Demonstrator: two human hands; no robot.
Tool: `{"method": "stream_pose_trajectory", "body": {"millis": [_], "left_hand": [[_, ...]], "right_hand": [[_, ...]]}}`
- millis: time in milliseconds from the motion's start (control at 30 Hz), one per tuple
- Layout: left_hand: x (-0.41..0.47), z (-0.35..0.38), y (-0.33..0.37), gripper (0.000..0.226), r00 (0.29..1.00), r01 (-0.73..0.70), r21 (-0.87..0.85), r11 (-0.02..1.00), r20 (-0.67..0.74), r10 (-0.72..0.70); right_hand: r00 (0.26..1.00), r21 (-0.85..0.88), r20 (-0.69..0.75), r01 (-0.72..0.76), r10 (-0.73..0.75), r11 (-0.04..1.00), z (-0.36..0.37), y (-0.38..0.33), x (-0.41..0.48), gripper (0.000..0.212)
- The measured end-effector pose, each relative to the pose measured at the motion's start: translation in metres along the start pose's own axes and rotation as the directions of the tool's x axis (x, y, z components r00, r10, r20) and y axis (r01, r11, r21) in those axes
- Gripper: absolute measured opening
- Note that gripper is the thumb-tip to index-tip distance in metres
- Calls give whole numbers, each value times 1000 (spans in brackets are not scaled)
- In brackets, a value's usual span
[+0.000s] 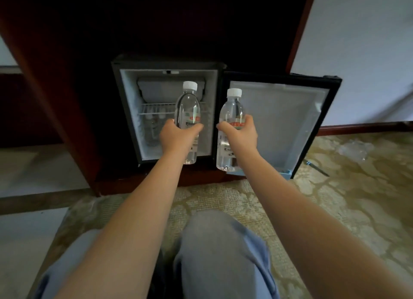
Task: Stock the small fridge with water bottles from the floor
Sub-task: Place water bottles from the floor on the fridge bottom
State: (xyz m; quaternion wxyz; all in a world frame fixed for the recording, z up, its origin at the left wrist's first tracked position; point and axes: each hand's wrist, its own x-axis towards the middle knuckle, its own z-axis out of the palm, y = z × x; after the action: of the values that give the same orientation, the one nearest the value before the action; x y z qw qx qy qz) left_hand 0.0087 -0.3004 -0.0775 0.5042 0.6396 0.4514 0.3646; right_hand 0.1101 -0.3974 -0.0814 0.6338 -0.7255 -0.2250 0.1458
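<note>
The small black fridge [125,111] stands open inside a dark wooden cabinet, white inside, with a wire shelf [154,110]. My left hand [176,138] grips an upright clear water bottle [187,106] with a white cap, held in front of the fridge opening. My right hand [241,135] grips a second upright water bottle [232,111], in front of the gap between the fridge body and its door. Several bottles [153,129] stand dimly at the back left below the shelf.
The fridge door [281,124] is swung wide to the right, its inner side bare. A crumpled clear plastic wrap [355,149] lies on the patterned carpet at right. The wooden cabinet side [55,97] rises at left. My knees [214,243] are in the foreground.
</note>
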Motion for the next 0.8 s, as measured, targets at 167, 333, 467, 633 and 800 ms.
{"method": "stream_pose_trajectory", "body": {"millis": [167,333,467,633,800], "left_hand": [[56,-25,-22,57,995,33,-10,999,-91,-33],[112,-38,-50,47,988,41,47,998,-153,-33],[153,-28,-79,48,970,104,24,994,-222,-96],[197,-11,-112,53,968,158,-3,987,-195,-155],[237,1,-144,43,979,153,-64,986,-128,-160]], "right_hand": [[997,-129,35,79,-75,988,64,-5,29,58],[995,-193,21,105,-102,976,122,13,70,55],[999,-205,5,40,-40,978,164,41,103,62],[1000,-212,2,-18,19,977,201,79,138,58],[998,-310,62,14,5,951,222,117,171,52]]}}
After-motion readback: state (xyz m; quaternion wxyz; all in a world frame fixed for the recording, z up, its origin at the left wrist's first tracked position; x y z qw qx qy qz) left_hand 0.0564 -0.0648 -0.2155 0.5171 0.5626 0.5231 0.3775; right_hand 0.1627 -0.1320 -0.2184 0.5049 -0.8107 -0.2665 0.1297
